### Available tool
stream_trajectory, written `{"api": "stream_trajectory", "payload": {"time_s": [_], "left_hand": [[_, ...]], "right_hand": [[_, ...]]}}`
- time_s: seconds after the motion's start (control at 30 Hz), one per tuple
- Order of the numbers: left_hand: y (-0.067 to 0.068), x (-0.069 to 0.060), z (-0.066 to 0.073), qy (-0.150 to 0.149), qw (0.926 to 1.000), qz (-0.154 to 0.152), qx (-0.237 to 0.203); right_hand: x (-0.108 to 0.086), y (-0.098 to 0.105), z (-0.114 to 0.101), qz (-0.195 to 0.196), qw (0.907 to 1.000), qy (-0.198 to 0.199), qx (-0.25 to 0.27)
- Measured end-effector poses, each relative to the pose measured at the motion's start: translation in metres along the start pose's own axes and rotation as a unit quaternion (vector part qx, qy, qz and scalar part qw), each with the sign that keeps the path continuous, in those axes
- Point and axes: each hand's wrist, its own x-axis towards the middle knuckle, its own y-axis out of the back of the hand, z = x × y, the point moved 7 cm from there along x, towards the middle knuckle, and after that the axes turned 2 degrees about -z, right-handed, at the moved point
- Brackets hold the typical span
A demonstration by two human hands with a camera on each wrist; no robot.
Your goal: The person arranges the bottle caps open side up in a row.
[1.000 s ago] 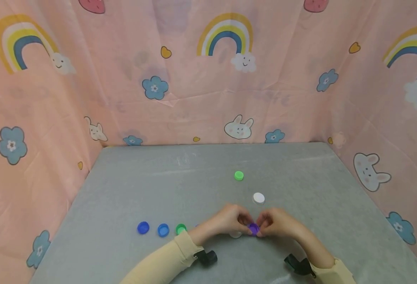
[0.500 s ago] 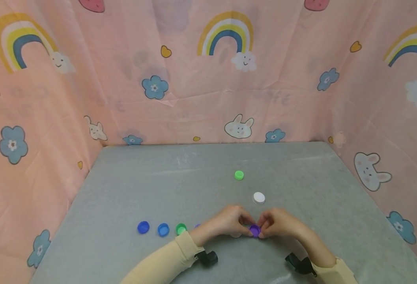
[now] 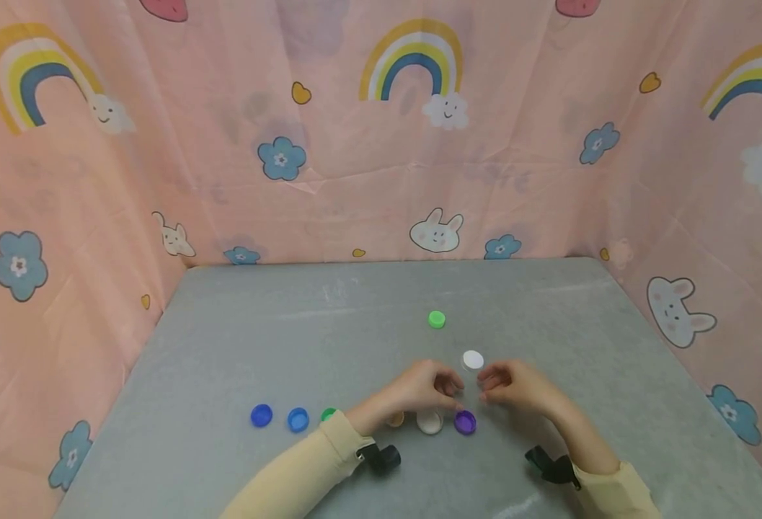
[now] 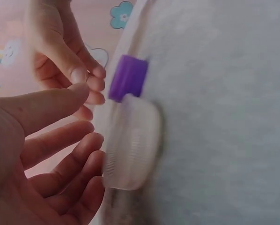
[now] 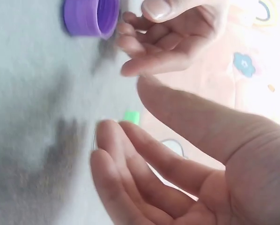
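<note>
A purple bottle cap [image 3: 465, 422] lies on the table, its hollow side up, at the right end of a row of caps. Above and behind it hovers my left hand [image 3: 427, 387], fingers loosely bent with nothing between them. To the right, my right hand [image 3: 517, 388] is also lifted off the cap and holds nothing. The left wrist view shows a whitish, ribbed cap [image 4: 133, 145] beside the purple one. Just beyond both hands sits a white round lid [image 3: 473, 360]. My left forearm hides part of the row.
Leftward in the row lie a dark blue cap [image 3: 261, 415], a lighter blue cap [image 3: 298, 419], a partly covered green cap [image 3: 329, 414] and a tan cap [image 3: 396, 419]. Farther back is a bright green cap [image 3: 436, 319]. A pink patterned curtain [image 3: 355, 158] surrounds the grey table [image 3: 277, 346].
Both hands have let go of the purple cap and moved up and away from it, the right one slightly rightward. The cap stays on the table; the whitish and tan caps are now more visible.
</note>
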Motion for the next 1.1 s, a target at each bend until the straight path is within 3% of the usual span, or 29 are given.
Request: {"api": "stream_trajectory", "payload": {"time_s": [0.33, 0.53, 0.77, 1.1], "left_hand": [[0.019, 0.028, -0.004, 0.038, 0.9953, 0.055, -0.071], [0.022, 0.043, -0.01, 0.071, 0.9922, 0.073, -0.072], [0.021, 0.05, -0.018, 0.099, 0.9897, 0.094, -0.045], [0.019, 0.052, -0.018, 0.096, 0.9906, 0.092, -0.03]], "right_hand": [[0.017, 0.028, 0.012, 0.089, 0.9955, -0.026, -0.02], [0.026, 0.029, 0.024, 0.094, 0.9947, -0.037, -0.017], [0.034, 0.022, 0.033, 0.101, 0.9943, -0.032, 0.0], [0.039, 0.016, 0.029, 0.1, 0.9945, -0.009, -0.029]]}}
